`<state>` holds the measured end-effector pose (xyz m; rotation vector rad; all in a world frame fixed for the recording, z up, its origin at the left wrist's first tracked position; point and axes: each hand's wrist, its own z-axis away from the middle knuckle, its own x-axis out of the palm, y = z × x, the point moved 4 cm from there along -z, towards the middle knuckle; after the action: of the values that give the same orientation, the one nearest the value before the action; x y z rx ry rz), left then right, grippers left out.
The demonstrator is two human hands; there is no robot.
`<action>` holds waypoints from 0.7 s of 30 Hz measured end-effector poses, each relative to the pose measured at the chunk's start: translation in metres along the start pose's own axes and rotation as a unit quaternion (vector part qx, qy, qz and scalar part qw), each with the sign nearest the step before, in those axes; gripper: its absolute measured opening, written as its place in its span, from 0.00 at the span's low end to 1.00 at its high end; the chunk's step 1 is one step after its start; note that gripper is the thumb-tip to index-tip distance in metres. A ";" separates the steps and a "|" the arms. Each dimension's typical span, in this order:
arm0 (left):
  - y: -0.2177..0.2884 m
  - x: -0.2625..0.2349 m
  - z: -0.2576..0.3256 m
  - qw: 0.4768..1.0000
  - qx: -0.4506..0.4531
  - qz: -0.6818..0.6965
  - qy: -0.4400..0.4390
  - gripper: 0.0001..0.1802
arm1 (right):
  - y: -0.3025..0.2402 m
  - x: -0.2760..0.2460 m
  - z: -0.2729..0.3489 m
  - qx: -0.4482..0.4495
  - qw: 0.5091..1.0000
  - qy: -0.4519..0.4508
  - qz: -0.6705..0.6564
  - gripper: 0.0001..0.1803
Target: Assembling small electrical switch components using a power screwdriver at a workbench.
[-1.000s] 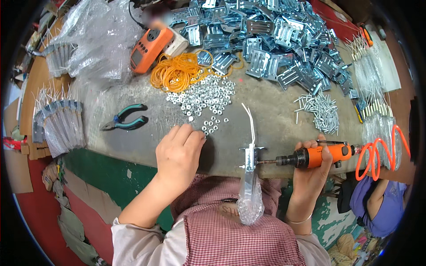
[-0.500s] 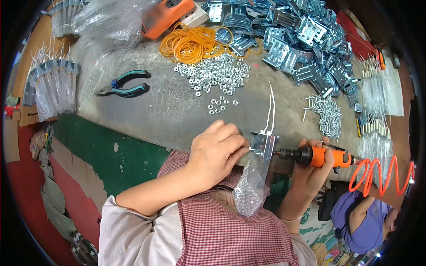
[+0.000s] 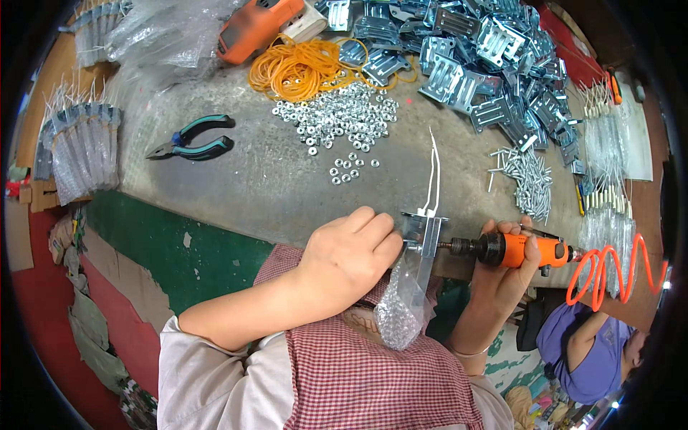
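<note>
My left hand [image 3: 351, 259] has its fingers curled against the left side of a metal bracket [image 3: 432, 236], gripping it above the table's near edge. A screw end with a small nut [image 3: 411, 246] shows beside the fingertips, which are partly hidden. Two white wires [image 3: 433, 172] rise from the bracket, and a bubble-wrapped part [image 3: 399, 315] hangs below it. In my right hand [image 3: 505, 276] is an orange power screwdriver [image 3: 527, 251], held level with its bit touching the bracket's right side. A red coiled hose [image 3: 609, 272] leads from its rear end.
On the table are loose nuts [image 3: 337, 118], orange rubber bands [image 3: 301, 68], pliers [image 3: 192, 140], screws [image 3: 527, 179] and a heap of metal brackets [image 3: 487, 64]. Wrapped bundles [image 3: 82, 147] stand at the left, others [image 3: 605, 215] at the right. Another person [image 3: 584, 347] sits at the lower right.
My left hand's fingers have curled in further beside the nut, which now shows more clearly. The screwdriver stays against the bracket. The whole view has shifted slightly.
</note>
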<state>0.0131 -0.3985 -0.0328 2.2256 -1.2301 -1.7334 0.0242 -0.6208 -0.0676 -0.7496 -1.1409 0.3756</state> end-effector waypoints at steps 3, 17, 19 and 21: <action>0.000 -0.002 -0.003 1.000 0.014 -0.004 -0.028 0.10 | 0.000 0.002 0.001 0.000 1.000 0.002 0.004 0.20; -0.012 0.006 -0.007 0.993 -0.080 0.079 -0.021 0.09 | 0.000 0.007 0.003 0.025 0.997 0.069 -0.020 0.17; -0.014 0.007 -0.007 0.993 -0.068 0.089 -0.028 0.08 | 0.000 0.009 0.005 0.029 0.996 0.080 -0.026 0.17; -0.016 0.006 -0.009 0.994 -0.071 0.085 -0.010 0.10 | 0.001 0.014 0.006 0.018 0.995 0.094 -0.001 0.17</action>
<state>0.0293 -0.3951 -0.0421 1.9685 -1.2196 -1.7236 0.0246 -0.6094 -0.0575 -0.7352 -0.9560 0.3163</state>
